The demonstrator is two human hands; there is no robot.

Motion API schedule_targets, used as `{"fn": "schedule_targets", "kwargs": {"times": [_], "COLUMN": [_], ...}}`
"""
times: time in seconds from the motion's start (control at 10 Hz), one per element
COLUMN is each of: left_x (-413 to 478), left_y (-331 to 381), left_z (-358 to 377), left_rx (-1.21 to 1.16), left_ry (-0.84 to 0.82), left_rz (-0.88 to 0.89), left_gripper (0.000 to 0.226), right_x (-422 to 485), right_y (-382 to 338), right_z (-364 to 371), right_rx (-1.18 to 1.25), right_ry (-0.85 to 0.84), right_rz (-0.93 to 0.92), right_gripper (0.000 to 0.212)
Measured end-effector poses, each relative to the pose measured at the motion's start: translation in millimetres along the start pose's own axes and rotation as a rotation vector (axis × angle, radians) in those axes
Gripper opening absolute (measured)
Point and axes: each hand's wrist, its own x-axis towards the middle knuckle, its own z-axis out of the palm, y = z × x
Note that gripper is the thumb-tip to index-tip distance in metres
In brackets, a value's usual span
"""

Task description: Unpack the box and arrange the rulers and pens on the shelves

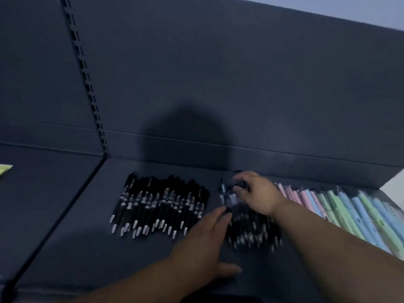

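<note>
Head view, dim light, motion blur over the hands.

Surroundings: I see a dark shelf (65, 237) with a dark back panel (218, 73) rising behind it. One slotted upright (84, 68) runs down the panel on the left and meets the shelf at a seam. A rounded shadow (188, 136) falls on the panel just above the pens. One yellow-green item (4, 169) is cut off at the left edge; I cannot identify it. Both bare forearms reach in from the bottom edge, and the right one crosses over the near ends of the pastel pens (341, 211).

Counts: three groups of pens, all lying on the shelf. Two are black, one is pastel (pink, green, blue). Single pens overlap too much to count.

Positions: the spread black pens (157, 206) lie left of centre, tips toward me, untouched. The second black pile (251, 228) sits between them and the pastel row, directly under the hands.

Left hand (203, 243): flat, fingers straight, fingertips against the pile's left edge, thumb spread on the shelf. Right hand (255, 193): over the pile's far end, fingers curled down onto the pens. Too blurred; I cannot tell whether it grips any.
</note>
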Motion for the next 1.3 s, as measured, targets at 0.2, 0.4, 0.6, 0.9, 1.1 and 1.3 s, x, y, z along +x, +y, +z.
{"fn": "schedule_targets", "kwargs": {"times": [0.2,0.4,0.6,0.9,1.1,1.3], "left_x": [17,26,27,37,35,14], "left_y": [20,26,33,44,43,43], "left_z": [25,26,27,44,34,11], "left_rx": [-0.036,-0.058,-0.084,-0.056,0.001,-0.058], "left_ry": [0.046,0.092,0.086,0.077,0.043,0.064], "left_rz": [-0.21,-0.285,-0.299,-0.39,-0.369,-0.334], "left_gripper": [0.111,0.108,0.114,0.112,0.111,0.101], "right_x": [37,41,30,7,-11,-36], "right_y": [1,4,40,49,43,7], "right_z": [5,7,-12,1,-6,-4], "right_rx": [-0.084,-0.062,0.045,0.056,0.022,-0.048], "right_ry": [-0.282,-0.285,-0.073,-0.026,0.007,0.061], "right_rz": [-0.26,-0.365,-0.288,-0.279,-0.287,-0.254], "right_gripper": [0.048,0.038,0.036,0.036,0.039,0.044]}}
